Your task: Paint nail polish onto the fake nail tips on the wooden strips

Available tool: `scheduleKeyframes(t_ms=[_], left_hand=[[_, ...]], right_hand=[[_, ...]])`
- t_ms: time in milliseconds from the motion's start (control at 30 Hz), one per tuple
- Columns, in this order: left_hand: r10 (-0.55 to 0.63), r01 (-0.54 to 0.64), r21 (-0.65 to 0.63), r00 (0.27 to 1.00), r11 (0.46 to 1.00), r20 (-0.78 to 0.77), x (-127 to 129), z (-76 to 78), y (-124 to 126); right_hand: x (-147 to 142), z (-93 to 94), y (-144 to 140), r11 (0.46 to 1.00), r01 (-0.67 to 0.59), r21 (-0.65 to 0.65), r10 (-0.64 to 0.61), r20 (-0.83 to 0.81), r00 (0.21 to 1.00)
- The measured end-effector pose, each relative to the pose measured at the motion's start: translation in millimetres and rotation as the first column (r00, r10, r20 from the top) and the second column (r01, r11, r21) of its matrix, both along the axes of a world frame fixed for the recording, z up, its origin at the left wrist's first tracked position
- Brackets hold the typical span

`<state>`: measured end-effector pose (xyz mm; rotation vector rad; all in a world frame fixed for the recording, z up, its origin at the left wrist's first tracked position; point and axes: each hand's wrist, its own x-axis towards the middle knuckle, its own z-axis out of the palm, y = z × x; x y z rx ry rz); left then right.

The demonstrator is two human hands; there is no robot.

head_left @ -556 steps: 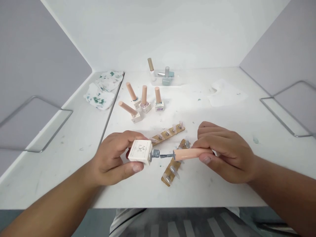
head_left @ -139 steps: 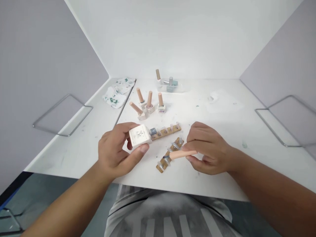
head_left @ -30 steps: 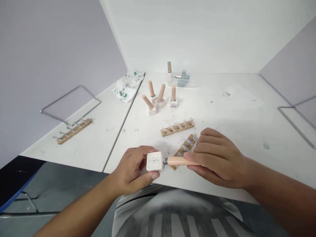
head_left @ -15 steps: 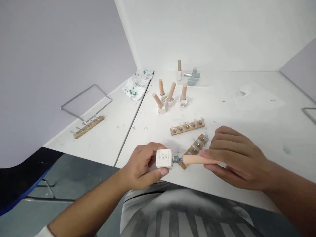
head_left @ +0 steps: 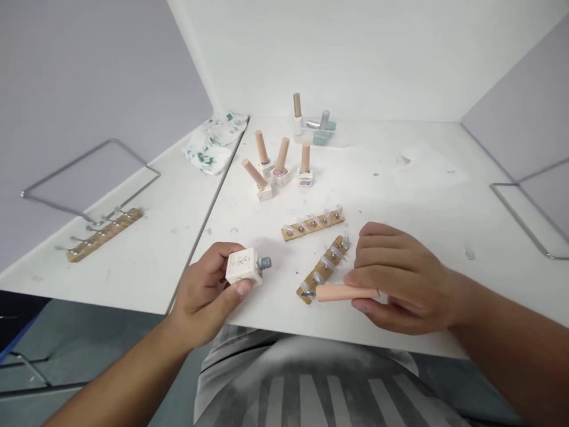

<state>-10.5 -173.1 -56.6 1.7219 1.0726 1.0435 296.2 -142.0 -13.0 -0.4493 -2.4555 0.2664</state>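
Head view: my left hand [head_left: 204,296] has thumb and fingers clamped on the square white polish bottle [head_left: 241,267], tipped on its side above the white table [head_left: 400,237]; its grey-blue coated neck [head_left: 265,263] is uncapped and points right. Risk: if I tilt it lower, polish could run out of the neck and drip.

My right hand [head_left: 404,284] pinches the long peach cylindrical cap [head_left: 347,292] near its back end, other fingers curled in. The cap's dark thin brush [head_left: 307,294] is at the lowest clear nail tip on the nearer tan wooden strip [head_left: 322,271]; can't tell if it touches. Grip looks far back, so the cap could pivot and the brush smear the wood, or an overloaded brush could flood the tip's edge.

Curled knuckles sit near that strip's upper end; a careless wrist swing could knock tips or smudge wet coats. The farther tan wooden strip [head_left: 315,229] lies just beyond, also exposed to a sleeve-less forearm sweep or drips.
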Motion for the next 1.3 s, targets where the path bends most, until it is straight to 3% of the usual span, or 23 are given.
scheduleKeyframes(t_ms=[467,667,1300], left_hand=[[-0.019,0.018,-0.034,0.999,0.999,-0.035,1.4,5.2,-0.8],[-0.022,0.022,-0.010,0.999,1.000,-0.032,2.1,5.2,-0.2],[-0.016,0.017,-0.013,1.000,1.000,0.014,1.0,0.9,-0.2]], right_hand=[[-2.5,0.5,1.9,0.992,0.097,0.078,-0.105,0.111,0.988],[-2.7,2.4,2.1,0.990,0.122,0.075,-0.128,0.081,0.988],[3.2,5.2,-0.9,1.000,0.017,-0.024,-0.016,0.050,0.999]])
